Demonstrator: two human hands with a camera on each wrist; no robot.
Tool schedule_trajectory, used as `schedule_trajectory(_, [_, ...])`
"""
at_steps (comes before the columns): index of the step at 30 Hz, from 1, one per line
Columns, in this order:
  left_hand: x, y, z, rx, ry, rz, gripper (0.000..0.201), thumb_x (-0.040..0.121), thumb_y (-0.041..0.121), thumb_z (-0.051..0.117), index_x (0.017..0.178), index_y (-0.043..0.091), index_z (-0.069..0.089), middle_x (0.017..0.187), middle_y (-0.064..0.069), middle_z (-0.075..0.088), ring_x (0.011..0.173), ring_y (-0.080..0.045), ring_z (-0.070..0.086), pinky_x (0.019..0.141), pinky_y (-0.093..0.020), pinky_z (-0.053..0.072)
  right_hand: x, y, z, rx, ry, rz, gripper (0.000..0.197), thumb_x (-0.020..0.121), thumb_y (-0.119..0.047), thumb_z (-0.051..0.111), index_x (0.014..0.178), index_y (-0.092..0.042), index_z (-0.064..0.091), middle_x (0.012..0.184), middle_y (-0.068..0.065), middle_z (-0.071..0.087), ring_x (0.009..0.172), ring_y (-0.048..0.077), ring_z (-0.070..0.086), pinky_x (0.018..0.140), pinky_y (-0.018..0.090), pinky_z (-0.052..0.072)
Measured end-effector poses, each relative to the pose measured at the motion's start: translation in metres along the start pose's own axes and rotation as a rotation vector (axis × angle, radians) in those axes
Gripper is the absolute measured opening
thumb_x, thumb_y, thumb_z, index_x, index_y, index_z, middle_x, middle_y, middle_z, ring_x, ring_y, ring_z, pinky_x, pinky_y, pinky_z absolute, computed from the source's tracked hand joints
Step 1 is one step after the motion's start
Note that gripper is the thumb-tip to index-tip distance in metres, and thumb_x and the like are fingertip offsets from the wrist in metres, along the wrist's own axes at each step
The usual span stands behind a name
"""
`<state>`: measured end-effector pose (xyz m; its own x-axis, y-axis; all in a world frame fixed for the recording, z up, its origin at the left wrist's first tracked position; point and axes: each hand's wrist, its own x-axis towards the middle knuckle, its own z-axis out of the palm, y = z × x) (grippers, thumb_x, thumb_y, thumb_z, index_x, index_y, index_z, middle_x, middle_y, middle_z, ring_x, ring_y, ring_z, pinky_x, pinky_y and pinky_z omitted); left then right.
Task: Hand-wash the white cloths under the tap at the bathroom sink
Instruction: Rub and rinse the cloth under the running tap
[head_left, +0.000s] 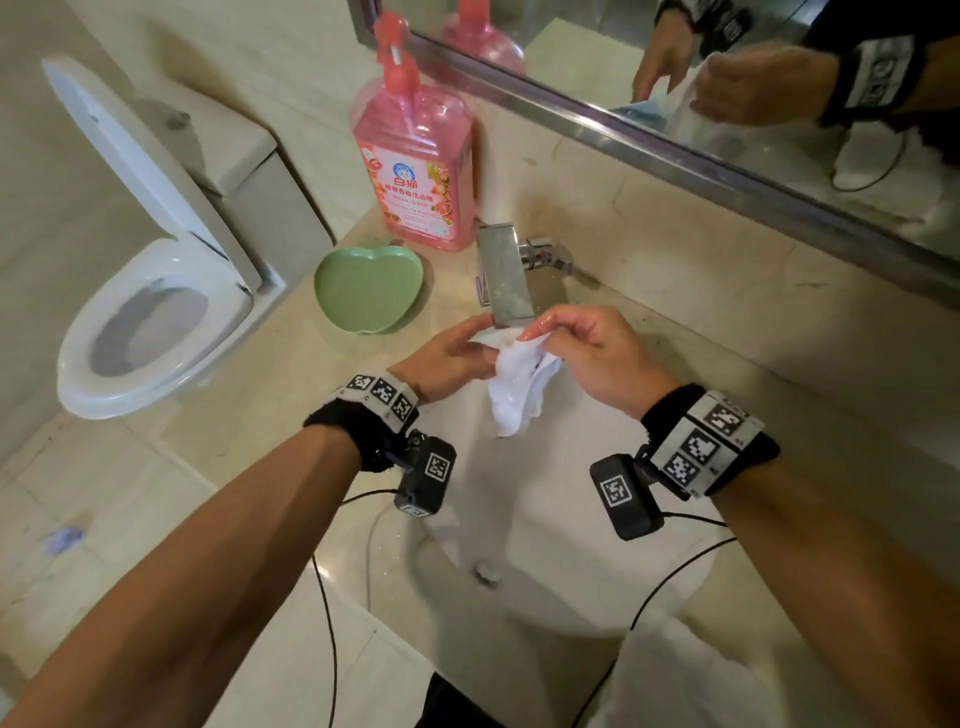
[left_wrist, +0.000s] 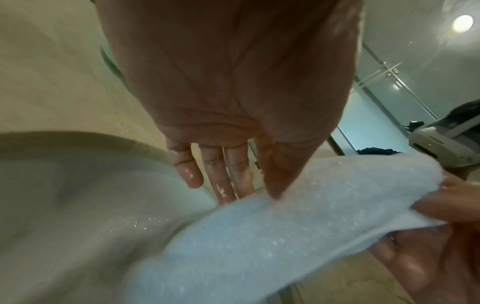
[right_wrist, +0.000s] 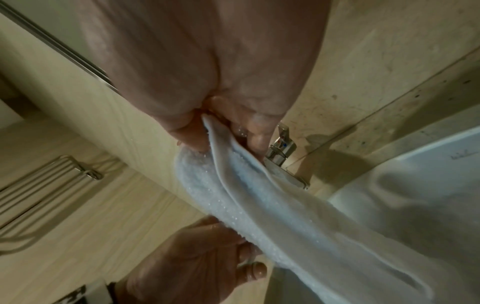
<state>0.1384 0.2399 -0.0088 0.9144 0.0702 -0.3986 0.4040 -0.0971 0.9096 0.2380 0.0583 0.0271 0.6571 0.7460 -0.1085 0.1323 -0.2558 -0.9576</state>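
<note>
A wet white cloth (head_left: 519, 395) hangs over the white sink (head_left: 545, 597), its top edge just below the spout of the chrome tap (head_left: 509, 275). My left hand (head_left: 480, 335) pinches the cloth's upper left edge; my right hand (head_left: 537, 330) pinches the upper right edge. In the left wrist view the cloth (left_wrist: 259, 236) runs across below my left hand (left_wrist: 259, 181), whose three outer fingers (left_wrist: 189, 172) stay straight. In the right wrist view my right hand (right_wrist: 202, 129) nips the cloth (right_wrist: 272, 205) between thumb and fingers, with the tap (right_wrist: 281, 148) behind. I cannot tell whether water runs.
A pink detergent pump bottle (head_left: 415, 166) and a green apple-shaped dish (head_left: 369, 291) stand on the counter left of the tap. Another white cloth (head_left: 685, 680) lies on the counter at the near right. A mirror (head_left: 727, 104) runs behind, and an open toilet (head_left: 156, 312) is at the left.
</note>
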Motion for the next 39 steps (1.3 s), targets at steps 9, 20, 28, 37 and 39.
schedule_trajectory(9, [-0.021,0.006,-0.014,-0.01,0.039,0.001,0.013,0.09,-0.001,0.062,0.089,0.012,0.06,0.081,-0.001,0.057,0.071,-0.006,0.051,0.068,-0.017,0.039,-0.002,-0.015,0.005,-0.047,-0.078,-0.019,0.039,0.09,0.011,0.047,0.084,-0.018,0.073,0.093,0.006,0.074,0.088,0.013,0.065,0.087,0.035,0.051])
schedule_trajectory(20, [-0.032,0.008,-0.034,0.277,0.326,0.286,0.023,0.084,0.03,0.074,0.083,0.016,0.057,0.075,0.002,0.058,0.066,-0.01,0.05,0.066,-0.035,0.046,0.004,0.02,-0.012,-0.608,-0.061,0.07,0.031,0.091,-0.004,0.049,0.113,-0.015,0.067,0.096,0.004,0.067,0.082,0.021,0.059,0.065,0.025,0.041])
schedule_trajectory(28, [-0.015,-0.007,-0.036,0.096,0.035,-0.039,0.014,0.09,0.02,0.07,0.102,0.015,0.066,0.096,-0.003,0.07,0.091,-0.02,0.066,0.092,-0.042,0.051,0.009,0.036,-0.01,-0.15,0.078,0.161,0.019,0.08,-0.025,0.048,0.08,-0.026,0.067,0.069,-0.007,0.062,0.065,0.011,0.054,0.061,0.03,0.041])
schedule_trajectory(37, [0.054,-0.026,0.002,0.043,0.157,-0.141,0.02,0.1,0.028,0.055,0.111,0.019,0.068,0.111,-0.012,0.071,0.105,-0.029,0.066,0.099,-0.051,0.049,0.024,0.073,-0.026,-0.247,0.153,0.281,0.019,0.098,-0.013,0.045,0.108,-0.014,0.062,0.092,0.011,0.069,0.087,0.031,0.066,0.076,0.044,0.054])
schedule_trajectory(39, [0.063,-0.022,0.001,0.075,0.128,-0.127,0.012,0.095,0.031,0.061,0.102,0.032,0.07,0.1,0.004,0.075,0.094,-0.014,0.071,0.087,-0.04,0.056,0.028,0.081,-0.034,-0.251,0.169,0.304,0.02,0.1,-0.015,0.046,0.113,-0.014,0.06,0.096,0.014,0.07,0.089,0.033,0.067,0.079,0.047,0.056])
